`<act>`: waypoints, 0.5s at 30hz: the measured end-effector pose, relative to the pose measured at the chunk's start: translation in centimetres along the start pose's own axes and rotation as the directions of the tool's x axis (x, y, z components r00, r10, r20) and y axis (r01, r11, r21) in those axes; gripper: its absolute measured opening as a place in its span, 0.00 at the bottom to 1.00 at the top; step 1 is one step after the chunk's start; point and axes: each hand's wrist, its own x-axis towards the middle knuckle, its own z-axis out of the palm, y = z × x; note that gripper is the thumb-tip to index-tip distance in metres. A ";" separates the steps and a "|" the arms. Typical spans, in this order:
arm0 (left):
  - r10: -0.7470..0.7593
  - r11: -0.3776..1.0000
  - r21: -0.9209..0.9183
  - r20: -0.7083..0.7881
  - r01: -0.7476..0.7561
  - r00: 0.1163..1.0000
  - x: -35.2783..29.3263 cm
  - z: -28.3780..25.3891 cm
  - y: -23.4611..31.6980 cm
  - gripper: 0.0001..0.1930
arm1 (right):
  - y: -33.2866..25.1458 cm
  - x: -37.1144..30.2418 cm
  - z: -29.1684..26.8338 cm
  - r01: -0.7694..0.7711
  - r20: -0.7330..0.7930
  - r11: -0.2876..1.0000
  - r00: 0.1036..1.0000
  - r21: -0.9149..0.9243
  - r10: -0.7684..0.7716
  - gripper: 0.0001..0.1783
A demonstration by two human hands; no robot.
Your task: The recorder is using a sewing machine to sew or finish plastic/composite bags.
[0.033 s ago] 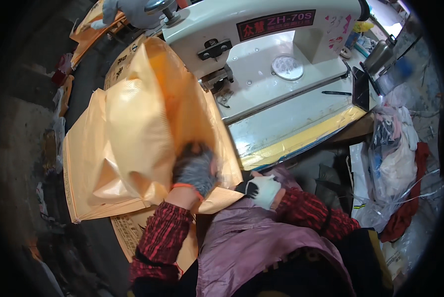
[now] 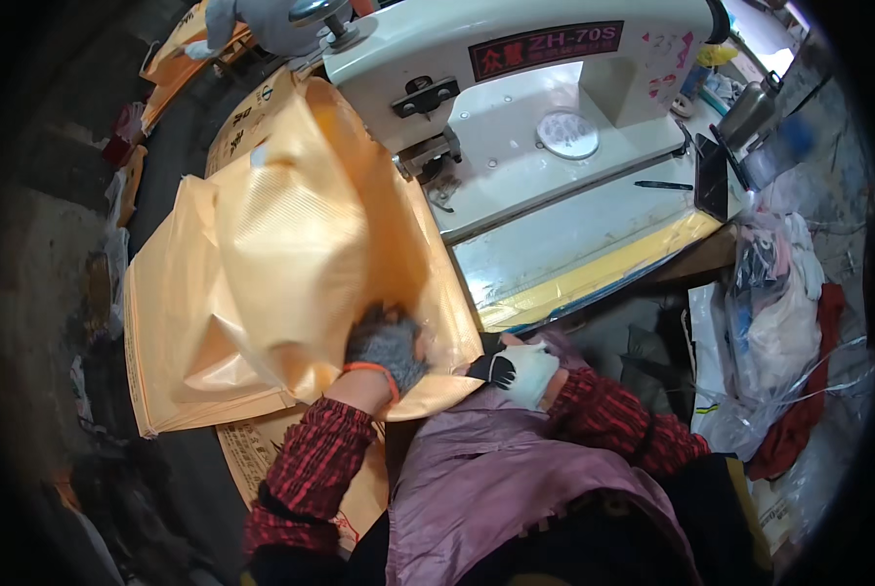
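Note:
A large yellow-orange woven sack (image 2: 291, 225) lies to my left, its upper layer lifted and bulging and its mouth gaping toward the right. My left hand (image 2: 389, 352), in a grey glove with an orange cuff, is down at the sack's open mouth near its lower edge. Its fingers are dark and partly hidden against the sack. My right hand (image 2: 520, 374), in a white glove with black fingertips, is closed on the sack's near right corner. Beyond the sack stands a white sewing machine (image 2: 389, 59), with its presser foot and needle area beside the sack's right edge.
Another printed sack (image 2: 257, 459) lies underneath. The machine's bed holds a round white disc (image 2: 567, 134), a black pen (image 2: 663, 185) and a dark phone (image 2: 711, 176). A metal bottle (image 2: 750, 109) stands at the far right. Another person's gloved hand (image 2: 198, 49) is at far left.
The sack's lifted upper layer has swung right and bulged, covering more of the opening. My left hand has shifted slightly to the right. The right hand stays at the corner.

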 end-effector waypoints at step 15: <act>0.248 0.959 -0.074 -0.251 -0.274 0.936 -2.7 1.1 0.3 0.20 | -6.2 0.5 -4.3 -0.246 0.018 0.784 0.958 0.569 0.288 0.19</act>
